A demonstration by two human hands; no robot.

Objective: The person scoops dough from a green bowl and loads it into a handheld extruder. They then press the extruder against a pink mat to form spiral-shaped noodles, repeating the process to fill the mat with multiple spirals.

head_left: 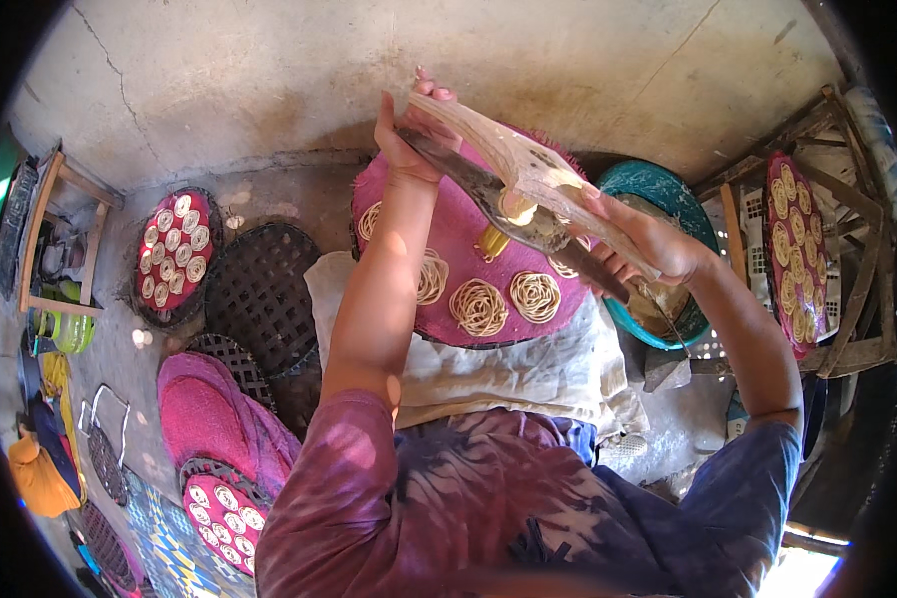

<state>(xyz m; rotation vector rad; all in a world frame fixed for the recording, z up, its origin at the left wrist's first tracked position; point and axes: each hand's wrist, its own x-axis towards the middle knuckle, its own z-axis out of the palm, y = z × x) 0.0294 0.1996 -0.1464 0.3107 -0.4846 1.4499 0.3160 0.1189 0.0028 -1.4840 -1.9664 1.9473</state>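
Observation:
Both of my hands hold a wooden hand press: a pale upper bar point(508, 140) over a darker lower bar point(468, 184). My left hand point(419, 130) grips its far left end, with some fingers behind the wood. At the near right end, my right hand point(648, 234) is wrapped round the bars. From the press's middle, pale yellow dough strands point(492, 243) hang down above a round tray with pink cloth point(434, 324). Coiled dough rounds lie on that cloth, among them one coil point(478, 307) and another point(535, 297) at the near side.
A teal basin point(693, 214) stands right of the tray. White cloth point(468, 384) lies before me. Filled trays of coils stand at the left point(201, 211), lower left point(195, 486) and right point(810, 311). A dark woven tray point(264, 289) rests on the floor; a wall rises behind.

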